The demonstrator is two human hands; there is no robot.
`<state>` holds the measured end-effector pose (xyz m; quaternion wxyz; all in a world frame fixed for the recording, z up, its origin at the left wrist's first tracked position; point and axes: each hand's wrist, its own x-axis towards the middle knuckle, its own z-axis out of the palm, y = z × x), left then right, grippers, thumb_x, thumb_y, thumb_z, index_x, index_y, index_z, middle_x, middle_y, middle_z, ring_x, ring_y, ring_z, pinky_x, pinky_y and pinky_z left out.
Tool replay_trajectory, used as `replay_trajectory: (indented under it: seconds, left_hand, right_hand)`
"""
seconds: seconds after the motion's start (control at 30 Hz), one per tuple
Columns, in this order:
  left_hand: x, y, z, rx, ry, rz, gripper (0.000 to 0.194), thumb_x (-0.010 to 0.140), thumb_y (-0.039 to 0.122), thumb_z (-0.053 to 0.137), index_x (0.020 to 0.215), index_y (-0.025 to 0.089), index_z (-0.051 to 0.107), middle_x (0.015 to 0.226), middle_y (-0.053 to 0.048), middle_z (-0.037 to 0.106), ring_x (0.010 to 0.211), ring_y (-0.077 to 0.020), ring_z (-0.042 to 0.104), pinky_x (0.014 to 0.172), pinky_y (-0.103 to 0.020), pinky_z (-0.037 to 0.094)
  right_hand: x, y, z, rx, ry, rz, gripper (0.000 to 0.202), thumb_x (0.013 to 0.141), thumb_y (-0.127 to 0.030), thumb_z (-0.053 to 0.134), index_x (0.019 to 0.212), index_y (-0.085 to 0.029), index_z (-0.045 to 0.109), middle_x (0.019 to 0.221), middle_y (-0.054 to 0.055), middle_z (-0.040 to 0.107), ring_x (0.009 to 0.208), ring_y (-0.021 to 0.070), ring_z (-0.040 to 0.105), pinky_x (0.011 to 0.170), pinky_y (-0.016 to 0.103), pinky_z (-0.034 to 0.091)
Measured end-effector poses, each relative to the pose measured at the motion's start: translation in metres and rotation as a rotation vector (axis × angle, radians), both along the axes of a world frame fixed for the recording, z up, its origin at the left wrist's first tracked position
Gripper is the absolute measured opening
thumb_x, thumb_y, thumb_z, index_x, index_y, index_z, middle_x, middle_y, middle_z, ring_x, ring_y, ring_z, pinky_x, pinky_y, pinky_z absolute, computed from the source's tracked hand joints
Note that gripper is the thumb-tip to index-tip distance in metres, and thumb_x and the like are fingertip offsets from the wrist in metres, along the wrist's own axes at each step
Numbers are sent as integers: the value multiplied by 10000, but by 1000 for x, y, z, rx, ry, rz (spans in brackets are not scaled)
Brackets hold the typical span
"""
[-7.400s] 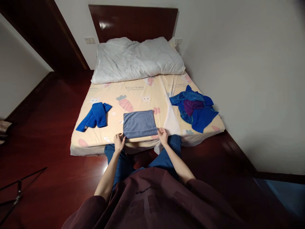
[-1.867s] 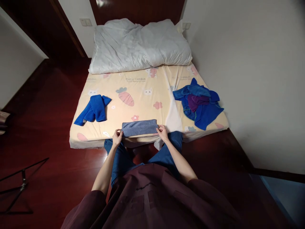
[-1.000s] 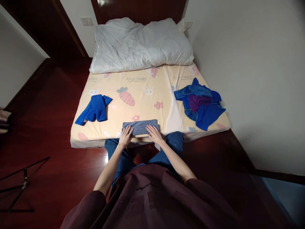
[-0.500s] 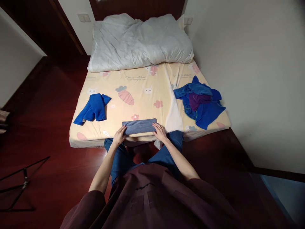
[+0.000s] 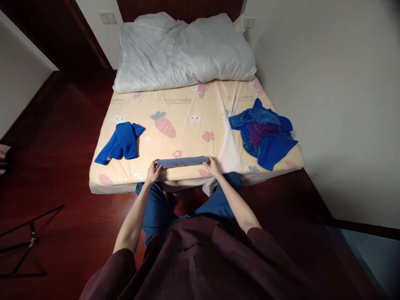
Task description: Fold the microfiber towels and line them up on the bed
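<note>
A grey-blue towel (image 5: 183,162), folded into a narrow strip, is at the front edge of the bed between my hands. My left hand (image 5: 153,171) grips its left end, with the thumb on the near side. At the opposite end, my right hand (image 5: 211,166) has its fingers closed on the strip. To the left lies a folded bright blue cloth (image 5: 125,141). A loose heap of blue cloths (image 5: 271,148) sits on the right side of the bed, with a purple cloth (image 5: 261,131) on it.
The bed (image 5: 184,133) has a cream sheet with carrot and rabbit prints. A pale quilt (image 5: 184,54) lies bunched at its head. A wall (image 5: 328,104) runs along the right. On the floor at left stands a black metal frame (image 5: 31,239).
Both hands have gone from lying flat on the towel to gripping its ends. The towel is now a narrower strip, its near edge farther from me.
</note>
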<state>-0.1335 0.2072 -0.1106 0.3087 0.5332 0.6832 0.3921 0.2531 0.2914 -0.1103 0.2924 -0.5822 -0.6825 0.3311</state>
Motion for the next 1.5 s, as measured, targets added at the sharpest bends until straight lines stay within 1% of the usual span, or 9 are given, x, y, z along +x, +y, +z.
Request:
replay_trajectory:
  seconds: [0.27, 0.5, 0.7, 0.8, 0.9, 1.03, 1.17, 1.3, 1.5]
  left_hand:
    - [-2, 40, 0, -96, 11, 139, 419, 906, 515, 569, 1120, 163, 652, 1072, -145, 747, 1092, -321, 688, 1017, -477, 509]
    - [-7, 23, -9, -82, 4, 72, 530, 861, 530, 588, 1235, 155, 599, 1104, -136, 727, 1011, -288, 697, 943, -442, 547]
    - [-4, 11, -11, -122, 206, 52, 492, 880, 478, 563, 1260, 169, 602, 1065, -140, 719, 1060, -323, 662, 988, -488, 505]
    - [6, 11, -3, -137, 320, 88, 490, 898, 452, 551, 1282, 152, 609, 1069, -168, 712, 1114, -359, 626, 1010, -522, 483]
    - [20, 13, 9, -33, 462, 114, 572, 880, 335, 563, 1413, 127, 542, 1379, -232, 584, 1323, -399, 499, 1101, -564, 410]
    - [42, 23, 25, 96, 610, -179, 807, 773, 86, 503, 1570, 117, 375, 1658, -182, 307, 1542, -363, 245, 1233, -534, 253]
    - [63, 31, 29, 43, 651, -428, 853, 752, 58, 475, 1593, 110, 344, 1667, -166, 305, 1561, -334, 234, 1263, -516, 189]
    - [66, 28, 20, -8, 647, -391, 828, 766, 80, 477, 1585, 81, 358, 1647, -191, 336, 1553, -340, 257, 1271, -520, 170]
    - [44, 13, 5, -5, 678, -270, 856, 763, 91, 478, 1605, 113, 328, 1664, -151, 312, 1564, -337, 227, 1267, -554, 178]
  right_hand:
    - [-15, 36, -11, -63, 153, -160, 353, 892, -426, 647, 1128, -164, 646, 1008, 118, 720, 970, 249, 685, 927, 385, 562]
    - [-8, 36, -24, -96, 211, -103, 378, 881, -438, 646, 1158, -180, 640, 1008, 97, 725, 938, 229, 701, 877, 366, 578]
    - [-5, 36, -16, -95, -85, -88, 337, 860, -418, 690, 1115, -198, 695, 893, 64, 711, 858, 234, 674, 832, 361, 559]
    - [-11, 37, -4, -28, -267, -75, 394, 871, -361, 688, 1227, -194, 667, 1102, 118, 721, 1068, 276, 648, 984, 421, 514]
    - [-25, 33, 12, 97, -403, -22, 567, 899, -219, 613, 1458, -182, 526, 1470, 165, 557, 1370, 325, 479, 1153, 508, 378]
    - [-55, 23, 24, 186, -434, 330, 699, 896, -57, 456, 1573, -223, 408, 1672, 68, 331, 1547, 247, 263, 1279, 480, 183]
    - [-78, 11, 17, 205, -455, 495, 578, 1011, -245, 417, 1587, -205, 389, 1684, 69, 308, 1577, 221, 215, 1308, 472, 95]
    - [-72, 7, 7, 221, -482, 493, 599, 1054, -428, 390, 1606, -202, 347, 1706, 69, 240, 1594, 233, 157, 1307, 482, 83]
    - [-39, 7, 11, 195, -484, 451, 568, 1064, -368, 357, 1611, -216, 339, 1704, 61, 248, 1589, 214, 181, 1306, 484, 103]
